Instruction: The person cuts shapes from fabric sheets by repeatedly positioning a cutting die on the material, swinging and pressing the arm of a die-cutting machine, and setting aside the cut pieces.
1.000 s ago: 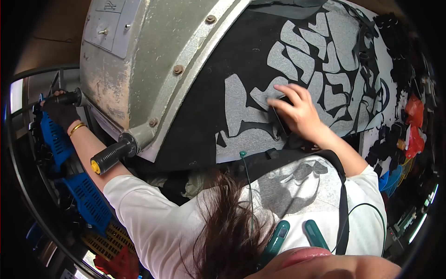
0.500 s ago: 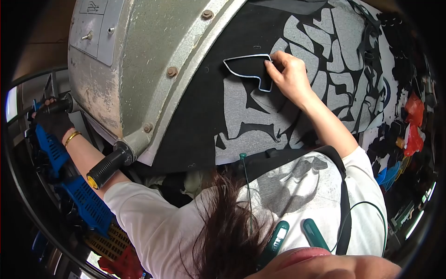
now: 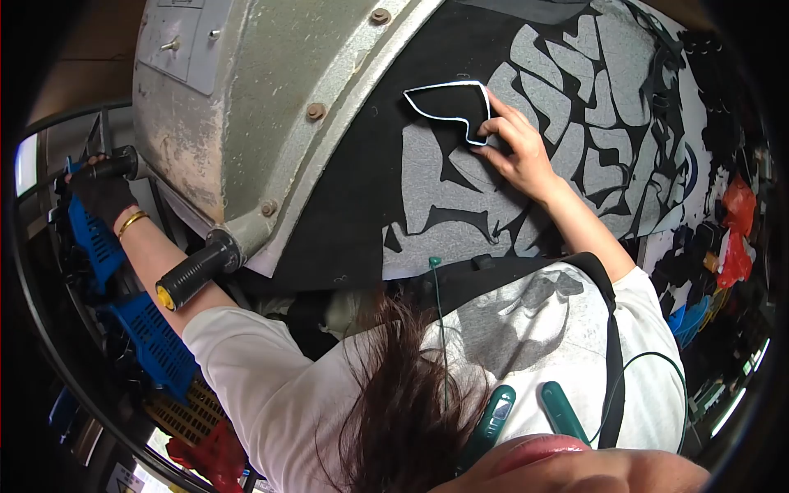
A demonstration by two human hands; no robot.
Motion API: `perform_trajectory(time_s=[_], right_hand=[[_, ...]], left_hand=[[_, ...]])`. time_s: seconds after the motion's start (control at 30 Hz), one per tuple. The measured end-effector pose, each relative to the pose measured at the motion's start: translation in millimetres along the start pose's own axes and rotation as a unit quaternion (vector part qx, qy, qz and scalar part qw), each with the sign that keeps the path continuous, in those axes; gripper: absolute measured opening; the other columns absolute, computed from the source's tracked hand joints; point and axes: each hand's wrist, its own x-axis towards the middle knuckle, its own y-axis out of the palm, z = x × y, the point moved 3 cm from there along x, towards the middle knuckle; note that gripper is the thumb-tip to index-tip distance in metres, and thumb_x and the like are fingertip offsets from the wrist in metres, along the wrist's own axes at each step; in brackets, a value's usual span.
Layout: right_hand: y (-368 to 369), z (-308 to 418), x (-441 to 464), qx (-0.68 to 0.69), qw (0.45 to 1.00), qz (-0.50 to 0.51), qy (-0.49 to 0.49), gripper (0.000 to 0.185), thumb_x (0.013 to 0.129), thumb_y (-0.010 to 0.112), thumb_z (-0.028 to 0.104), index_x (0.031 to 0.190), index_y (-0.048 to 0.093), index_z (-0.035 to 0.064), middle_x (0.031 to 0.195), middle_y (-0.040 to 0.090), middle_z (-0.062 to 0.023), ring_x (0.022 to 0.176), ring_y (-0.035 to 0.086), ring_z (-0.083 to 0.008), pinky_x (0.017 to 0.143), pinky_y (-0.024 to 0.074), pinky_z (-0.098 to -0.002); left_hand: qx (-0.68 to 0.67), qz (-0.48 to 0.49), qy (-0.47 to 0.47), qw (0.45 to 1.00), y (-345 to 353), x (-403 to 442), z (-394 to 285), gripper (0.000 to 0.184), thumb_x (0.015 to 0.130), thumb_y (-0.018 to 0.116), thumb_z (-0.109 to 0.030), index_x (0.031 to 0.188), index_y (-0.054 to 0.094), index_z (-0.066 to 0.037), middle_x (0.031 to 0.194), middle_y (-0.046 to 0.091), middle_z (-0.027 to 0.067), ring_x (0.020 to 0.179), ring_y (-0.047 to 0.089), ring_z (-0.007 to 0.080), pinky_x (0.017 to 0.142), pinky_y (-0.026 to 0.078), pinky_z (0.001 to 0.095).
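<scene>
Just beyond the wearer's chest, the black sheet (image 3: 353,205) shows many grey-floored openings, seemingly pieces already cut, with an unbroken stretch left alongside the machine (image 3: 271,82). Where the two meet, a bare right hand (image 3: 518,152) pinches one end of a pale-rimmed die (image 3: 444,85) between thumb and fingers; whether it sits flat cannot be told. Off to the side, the gloved left hand (image 3: 103,193) wraps closely around a black handle (image 3: 117,166).

The right hand (image 3: 524,156) hid part of the cutter (image 3: 448,85). The upper edge cropped the machine (image 3: 279,74), tiny marks on the black cloth (image 3: 349,185) were unreadable, and dark scraps (image 3: 717,115) at far right blurred together.
</scene>
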Motion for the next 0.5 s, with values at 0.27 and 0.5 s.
perform_trajectory(time_s=[0.27,0.5], right_hand=[[3,2,-4,-0.035,0.999,-0.027,-0.023,0.034,0.066,0.079,0.008,0.094,0.059,0.0074,0.138,0.049,-0.0195,0.109,0.058,-0.0353,0.09,0.0486,-0.039],[-19,-15,-39,0.101,0.979,-0.14,0.106,0.03,0.08,0.074,0.01,0.105,0.06,0.0012,0.108,0.064,-0.0105,0.091,0.064,-0.0175,0.079,0.0512,-0.0276]], left_hand=[[0.022,-0.106,0.08,0.991,45,-95,-12,0.041,0.094,0.048,-0.049,0.077,0.052,-0.013,0.071,0.055,0.0054,0.067,0.057,0.0194,0.067,0.05,0.0343],[-0.07,-0.043,0.042,0.996,60,-201,-14,0.051,0.091,0.049,-0.058,0.068,0.06,-0.014,0.063,0.052,0.0028,0.068,0.056,0.0213,0.068,0.048,0.0354]])
